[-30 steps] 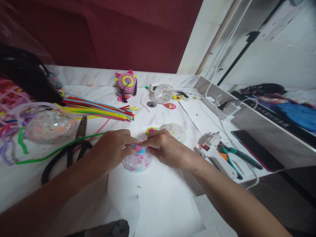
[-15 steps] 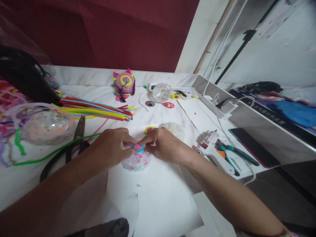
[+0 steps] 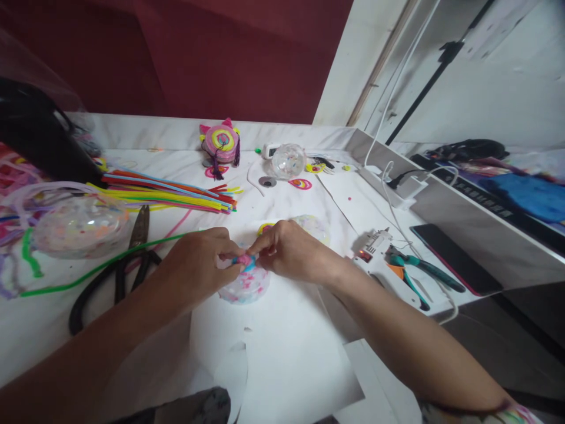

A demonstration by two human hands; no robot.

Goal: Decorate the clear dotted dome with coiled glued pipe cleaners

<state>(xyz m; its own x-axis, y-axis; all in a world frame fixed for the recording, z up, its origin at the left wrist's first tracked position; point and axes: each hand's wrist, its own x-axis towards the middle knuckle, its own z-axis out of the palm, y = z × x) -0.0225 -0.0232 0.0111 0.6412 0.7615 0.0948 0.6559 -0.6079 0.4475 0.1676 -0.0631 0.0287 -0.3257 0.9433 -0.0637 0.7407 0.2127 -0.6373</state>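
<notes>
Frame centre: my left grip [image 3: 200,258] pinches the pink-and-blue piece [image 3: 245,260] on the speckled dome [image 3: 242,290]; my right grip [image 3: 293,254] touches it, closure indeterminate.

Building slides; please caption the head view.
Left hand and right hand at a pink-and-blue piece on a speckled dome.

You have two hands [image 3: 198,259] [image 3: 293,253]; I count four clear speckled shells [image 3: 244,288] [image 3: 82,229] [image 3: 288,162] [image 3: 315,225], one tasselled pink ornament [image 3: 223,140], one bundle of fuzzy stems [image 3: 176,196], one pair of scissors [image 3: 140,227], one glue gun [image 3: 375,246], one pair of pliers [image 3: 430,274] and one flat dark device [image 3: 457,257]
</notes>
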